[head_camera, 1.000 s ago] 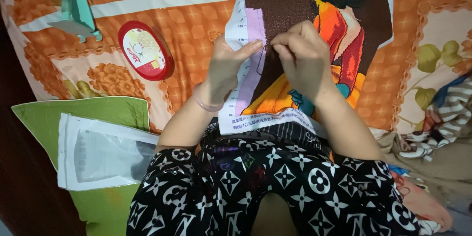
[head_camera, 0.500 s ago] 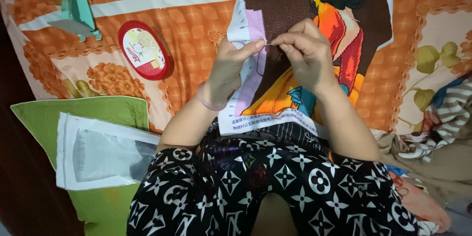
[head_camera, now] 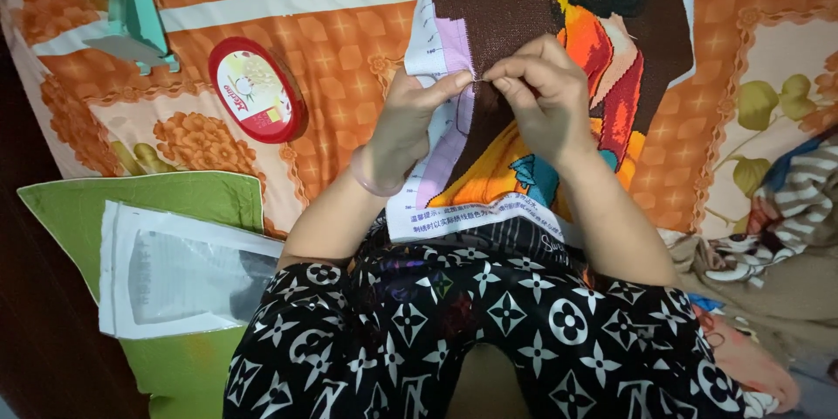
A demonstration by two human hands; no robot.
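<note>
Stitching is being done on the picture cloth [head_camera: 524,78], lying far across the lap | cloth is being pinched shut by left hand [head_camera: 410,122] | tiny needle is being pinched by right hand [head_camera: 546,96] | thread is best being pulled slowly.

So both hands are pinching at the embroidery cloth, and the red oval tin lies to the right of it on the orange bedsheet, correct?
Not quite. The head view shows the red oval tin to the left of the embroidery cloth, not the right. The rest holds: the left hand and right hand pinch at the cloth, and the tin lies on the orange bedsheet.
</note>
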